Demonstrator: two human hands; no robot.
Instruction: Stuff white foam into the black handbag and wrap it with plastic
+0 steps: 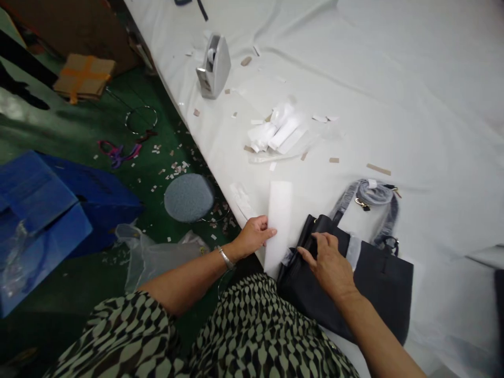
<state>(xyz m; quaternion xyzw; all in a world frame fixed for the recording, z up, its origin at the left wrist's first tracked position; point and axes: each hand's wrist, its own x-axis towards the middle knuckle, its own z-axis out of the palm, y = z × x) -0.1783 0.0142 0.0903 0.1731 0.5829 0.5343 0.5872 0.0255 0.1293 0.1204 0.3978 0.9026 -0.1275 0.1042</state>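
My left hand (256,235) pinches the long edge of a white foam strip (280,210) between thumb and fingers, beside the table edge. To its right lies a black handbag (378,283), with a white wrap on part of it. Over the bag's left end is my right hand (331,262), its thumb and forefinger apart at the folded side, seemingly touching it. The bag's strap (368,194), coiled and wrapped in clear film with gold clasps, rests on the table behind it.
A grey tape dispenser (216,65) stands on the white-covered table (413,94) near loose white packing pieces (279,131) and scraps. On the green floor to the left are a round stool (189,198), a blue box (98,184), a clear plastic bag (157,252) and folded cardboard (84,76).
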